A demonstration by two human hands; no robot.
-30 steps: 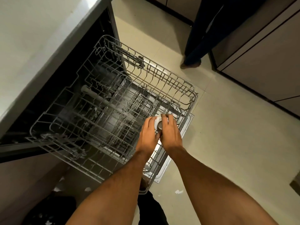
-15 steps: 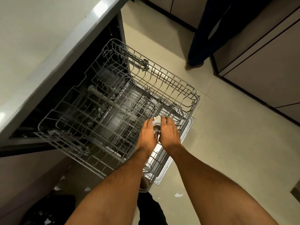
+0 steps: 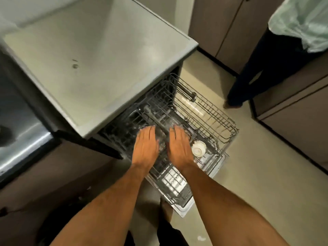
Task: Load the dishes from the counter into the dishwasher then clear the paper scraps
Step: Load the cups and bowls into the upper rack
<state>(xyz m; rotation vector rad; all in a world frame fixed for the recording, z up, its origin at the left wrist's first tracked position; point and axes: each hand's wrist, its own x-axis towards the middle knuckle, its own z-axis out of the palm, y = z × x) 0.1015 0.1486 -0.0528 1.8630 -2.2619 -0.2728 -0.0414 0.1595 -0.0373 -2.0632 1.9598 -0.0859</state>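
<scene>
Bowl (image 3: 198,149) lies in the rack (image 3: 220,125) — just beside the right hand (image 3: 179,146).

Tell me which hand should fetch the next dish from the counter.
Left, probably. The left hand is open, holds nothing, and hangs on the counter side of the rack. The right hand, also open, is beside the white bowl, farther from the counter.

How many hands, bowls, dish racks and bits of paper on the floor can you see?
Hands: 2, the left hand and the right hand, both flat and holding nothing
White bowls: 1, the bowl sitting in the lower rack
Dish racks: 2, the upper rack and the lower rack
Paper scraps on the floor: 1, the scrap
Total: 6
</scene>
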